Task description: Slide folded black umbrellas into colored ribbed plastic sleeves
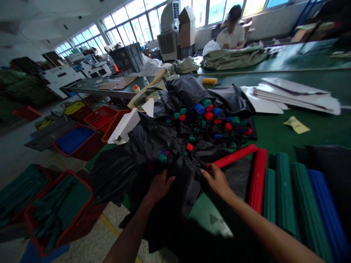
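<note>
A black fabric bag [182, 182] lies at the near table edge between my hands. My left hand [160, 185] is on its left side, thumb and fingers closed on the dark cloth. With thumb and fingers together, my right hand [217, 179] pinches the bag's right edge, beside the end of a slanting red ribbed stick [233, 156]. Behind them is a heap of black bags [153, 140] with red, green and blue stick ends showing. To the right lie a thick red bundle [257, 180], green bundles [283, 190] and a blue bundle [327, 215].
Red crates [89, 204] with green bundles stand on the floor at left. White sheets [296, 95] and a yellow paper [296, 125] lie at right. A person [231, 34] sits across the table behind olive cloth [236, 58].
</note>
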The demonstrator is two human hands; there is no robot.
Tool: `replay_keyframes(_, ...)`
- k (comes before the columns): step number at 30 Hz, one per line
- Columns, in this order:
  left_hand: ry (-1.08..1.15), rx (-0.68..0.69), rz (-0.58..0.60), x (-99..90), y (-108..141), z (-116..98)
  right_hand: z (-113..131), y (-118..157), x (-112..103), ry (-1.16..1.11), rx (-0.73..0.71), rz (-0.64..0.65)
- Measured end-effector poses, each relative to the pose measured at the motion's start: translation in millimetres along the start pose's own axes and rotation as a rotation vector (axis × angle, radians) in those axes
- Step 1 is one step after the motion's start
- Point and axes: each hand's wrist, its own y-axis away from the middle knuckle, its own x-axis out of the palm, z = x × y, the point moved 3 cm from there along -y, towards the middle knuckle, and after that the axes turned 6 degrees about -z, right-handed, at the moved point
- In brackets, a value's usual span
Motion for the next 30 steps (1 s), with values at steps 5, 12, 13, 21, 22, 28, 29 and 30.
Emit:
replay_keyframes(5, -0.137, 0.065, -0.092, 8.5, -28.9, 13.7, 4.6, -45.5, 14.1, 0.734, -0.256, -0.019)
replay_keyframes(12, -0.299, 0.116, -0.214, 14.0, -37.6, 11.5, -6.2, -60.2, 20.9, 0.66, -0.249, 0.14)
replay_keyframes(13, -0.305, 0.119, -0.235, 19.0, -38.0, 14.0, -10.9, -58.5, 17.8, 0.635, -0.259, 0.167)
replay_keyframes(21, -0.347, 0.068, -0.298, 47.6, -46.2, 26.9, -24.6, -64.7, 3.4, 0.522, -0.249, 0.292)
replay_keyframes(22, -0.348, 0.065, -0.295, 47.7, -46.4, 25.8, -23.4, -70.1, 5.5, 0.527, -0.223, 0.292)
replay_keyframes(28, -0.317, 0.074, -0.382, 49.9, -44.9, 22.8, -12.3, -102.4, 20.5, 0.574, -0.142, 0.323)
replay_keyframes(29, -0.308, 0.083, -0.407, 50.6, -44.2, 23.3, -10.8, -104.8, 21.3, 0.589, -0.137, 0.333)
replay_keyframes(30, -0.302, 0.092, -0.431, 51.3, -43.5, 24.1, -9.4, -106.2, 21.3, 0.61, -0.136, 0.332)
